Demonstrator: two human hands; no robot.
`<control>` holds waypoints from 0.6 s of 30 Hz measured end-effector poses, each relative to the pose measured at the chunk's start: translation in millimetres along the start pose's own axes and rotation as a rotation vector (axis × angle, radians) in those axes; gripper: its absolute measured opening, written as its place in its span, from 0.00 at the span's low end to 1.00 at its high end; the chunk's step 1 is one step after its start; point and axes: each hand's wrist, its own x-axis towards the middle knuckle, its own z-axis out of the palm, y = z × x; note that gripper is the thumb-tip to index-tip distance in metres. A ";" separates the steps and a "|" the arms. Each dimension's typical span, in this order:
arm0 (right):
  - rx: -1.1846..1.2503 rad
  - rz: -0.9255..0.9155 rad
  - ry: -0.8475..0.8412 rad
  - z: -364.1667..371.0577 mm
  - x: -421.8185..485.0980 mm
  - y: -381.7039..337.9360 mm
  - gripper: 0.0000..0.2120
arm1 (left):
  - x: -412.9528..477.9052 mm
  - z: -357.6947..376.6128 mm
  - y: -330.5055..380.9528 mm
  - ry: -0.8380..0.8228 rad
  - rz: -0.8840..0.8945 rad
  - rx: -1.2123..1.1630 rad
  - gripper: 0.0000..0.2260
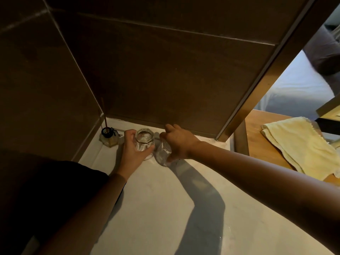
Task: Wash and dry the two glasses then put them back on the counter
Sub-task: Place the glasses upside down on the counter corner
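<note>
Reaching into the far corner of the pale tabletop (165, 208), the arms take one glass each. The left grip (131, 151) curls round the side of the left glass (144, 139), upright near the wall. The right grip (179, 144) clamps the right glass (162, 153) from above, and that glass is tilted just beside the first. This looks like a way of carrying both in one trip. A yellow towel (298, 146) lies on the wooden surface (261, 144) to the right, probably for drying. A small diffuser bottle (108, 137) stands in the corner.
</note>
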 end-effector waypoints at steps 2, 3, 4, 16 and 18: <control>-0.003 0.001 0.003 3.7 -0.2 -2.0 0.41 | -3.8 3.0 1.5 0.005 -0.007 -0.022 0.32; -0.005 0.004 0.007 5.6 0.0 -3.0 0.42 | -5.3 3.9 1.2 0.004 -0.012 -0.032 0.32; -0.003 0.007 0.014 7.5 0.4 -3.9 0.42 | -6.6 4.3 0.9 0.001 -0.011 -0.034 0.33; 0.192 0.079 0.121 22.5 -8.0 -2.6 0.41 | -4.4 0.0 -12.1 -0.023 -0.042 0.040 0.36; 0.202 0.079 0.126 22.7 -8.7 -2.7 0.42 | -3.6 0.2 -14.1 -0.017 -0.046 0.045 0.36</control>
